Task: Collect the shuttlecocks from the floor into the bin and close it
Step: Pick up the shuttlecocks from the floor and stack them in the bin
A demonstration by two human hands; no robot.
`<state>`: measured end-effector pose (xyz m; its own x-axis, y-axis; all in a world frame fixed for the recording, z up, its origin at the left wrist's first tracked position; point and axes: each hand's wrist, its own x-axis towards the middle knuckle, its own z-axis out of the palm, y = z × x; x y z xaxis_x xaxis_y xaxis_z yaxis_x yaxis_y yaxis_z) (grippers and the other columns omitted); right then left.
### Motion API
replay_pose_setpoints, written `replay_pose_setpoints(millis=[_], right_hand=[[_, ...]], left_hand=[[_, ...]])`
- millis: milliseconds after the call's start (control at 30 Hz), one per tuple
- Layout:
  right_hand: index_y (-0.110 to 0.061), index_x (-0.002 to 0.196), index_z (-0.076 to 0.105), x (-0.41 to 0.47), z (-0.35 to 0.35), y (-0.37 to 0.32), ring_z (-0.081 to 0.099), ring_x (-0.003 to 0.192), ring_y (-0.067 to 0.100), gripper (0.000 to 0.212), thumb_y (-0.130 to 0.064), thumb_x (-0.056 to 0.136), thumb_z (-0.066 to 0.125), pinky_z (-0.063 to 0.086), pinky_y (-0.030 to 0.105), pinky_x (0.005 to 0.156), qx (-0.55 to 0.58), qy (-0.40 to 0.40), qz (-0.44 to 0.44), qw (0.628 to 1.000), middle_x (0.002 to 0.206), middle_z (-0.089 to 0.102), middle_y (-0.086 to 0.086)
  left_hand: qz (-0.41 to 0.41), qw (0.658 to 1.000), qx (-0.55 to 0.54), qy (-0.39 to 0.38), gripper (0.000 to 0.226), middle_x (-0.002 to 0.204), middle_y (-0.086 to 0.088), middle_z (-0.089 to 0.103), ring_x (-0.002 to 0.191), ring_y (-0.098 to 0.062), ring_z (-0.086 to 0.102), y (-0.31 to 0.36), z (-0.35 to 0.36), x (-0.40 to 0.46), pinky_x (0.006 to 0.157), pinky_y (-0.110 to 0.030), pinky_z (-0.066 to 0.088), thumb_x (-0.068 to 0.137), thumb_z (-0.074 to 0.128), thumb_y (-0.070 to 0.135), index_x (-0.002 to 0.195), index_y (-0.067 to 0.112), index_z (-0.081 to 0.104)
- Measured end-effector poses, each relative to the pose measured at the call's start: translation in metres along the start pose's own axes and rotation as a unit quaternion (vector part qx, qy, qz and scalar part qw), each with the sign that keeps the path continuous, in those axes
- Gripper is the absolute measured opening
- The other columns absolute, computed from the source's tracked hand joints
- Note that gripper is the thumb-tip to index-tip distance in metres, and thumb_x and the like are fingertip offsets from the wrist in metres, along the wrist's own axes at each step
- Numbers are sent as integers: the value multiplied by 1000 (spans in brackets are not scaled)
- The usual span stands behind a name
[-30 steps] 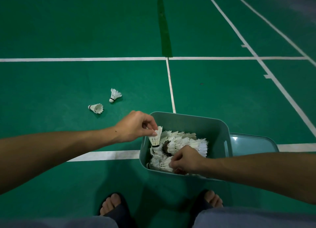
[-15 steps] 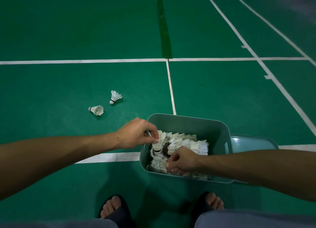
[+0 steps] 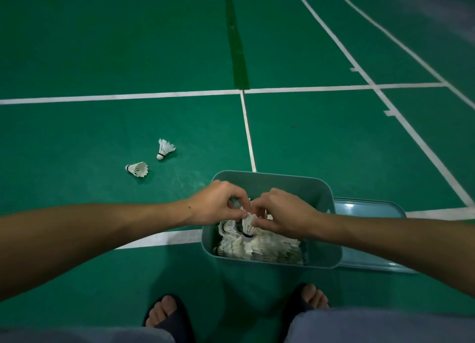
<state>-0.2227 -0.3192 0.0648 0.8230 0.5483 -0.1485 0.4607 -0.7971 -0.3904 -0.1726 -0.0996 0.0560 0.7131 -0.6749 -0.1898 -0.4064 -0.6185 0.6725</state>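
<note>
Pinched between both your hands: one white feather shuttlecock with a black-banded cork [image 3: 248,227], cork down, held just above the heap. Your left hand [image 3: 215,203] curls its fingertips onto the feather skirt from the left; your right hand [image 3: 279,212] pinches it from the right.

Container, item one: grey-green rectangular plastic bin [image 3: 331,255], standing on the green court floor [image 3: 77,47] directly ahead of your feet, astride a white court line. Contents: a dense pile of white feather shuttlecocks [image 3: 259,248], stacked on their sides, reaching well up the walls; exact count cannot be told.

Item two: pale blue-grey plastic lid [image 3: 370,209], lying flat on the floor against the bin's right wall, partly hidden behind it. Bin not yet closed.

Outstanding, further out on the floor to the left of the bin: two loose white shuttlecocks, the nearer [image 3: 137,169] on its side, the farther [image 3: 164,149] tipped with its cork towards you.

Risks, as judged: squeezing the skirt may crush feathers; a carelessly seated shuttlecock could ride high and stop the lid seating; forgetting the two strays leaves collection incomplete.
</note>
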Motion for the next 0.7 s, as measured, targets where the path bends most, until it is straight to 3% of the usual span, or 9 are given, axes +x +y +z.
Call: replay_pose_setpoints(millis=[100, 167, 300, 400, 567, 700], right_hand=[[-26, 86, 61, -6, 9, 6, 63, 73, 12, 19, -43, 94, 63, 55, 37, 65, -1, -17, 59, 998, 83, 69, -8], [-24, 82, 62, -12, 20, 8, 64, 70, 13, 19, -40, 92, 64, 55, 34, 63, 8, -21, 97, 995, 80, 70, -5], [-15, 73, 71, -19, 47, 8, 67, 63, 10, 20, -30, 86, 68, 58, 32, 61, 77, -32, 179, 980, 70, 72, -1], [-14, 57, 65, -18, 63, 9, 61, 54, 5, 24, -26, 78, 67, 60, 33, 63, 140, -39, 226, 963, 55, 65, -4], [-12, 63, 76, -13, 80, 9, 55, 49, 0, 20, -23, 80, 73, 55, 25, 60, 198, -66, 247, 946, 49, 62, -6], [-24, 55, 69, -13, 91, 13, 53, 44, -6, 30, -25, 83, 80, 40, 11, 51, 247, -77, 247, 934, 43, 59, -17]], left_hand=[[-21, 999, 26, 25, 9, 72, 17, 71, 63, 10, 65, 1, 13, 3, 56, -10, 44, 94, 76, 25, 103, 25, 75], [-31, 997, 64, -5, 4, 80, 15, 73, 66, 10, 64, -1, 18, 7, 62, -9, 44, 95, 73, 22, 97, 22, 75], [-74, 969, 168, -166, 22, 96, 0, 76, 84, -15, 70, -14, 34, 8, 80, -35, 59, 97, 70, 37, 101, 15, 73], [-69, 945, 231, -222, 36, 101, -5, 72, 90, -24, 66, -17, 47, 5, 81, -37, 57, 99, 65, 44, 111, 11, 71], [-85, 942, 229, -230, 44, 105, -5, 76, 94, -25, 70, -25, 54, 8, 84, -42, 59, 100, 55, 57, 107, 18, 73], [-84, 940, 241, -225, 44, 106, -1, 76, 97, -24, 70, -25, 57, 10, 83, -40, 59, 101, 51, 60, 107, 22, 72]])
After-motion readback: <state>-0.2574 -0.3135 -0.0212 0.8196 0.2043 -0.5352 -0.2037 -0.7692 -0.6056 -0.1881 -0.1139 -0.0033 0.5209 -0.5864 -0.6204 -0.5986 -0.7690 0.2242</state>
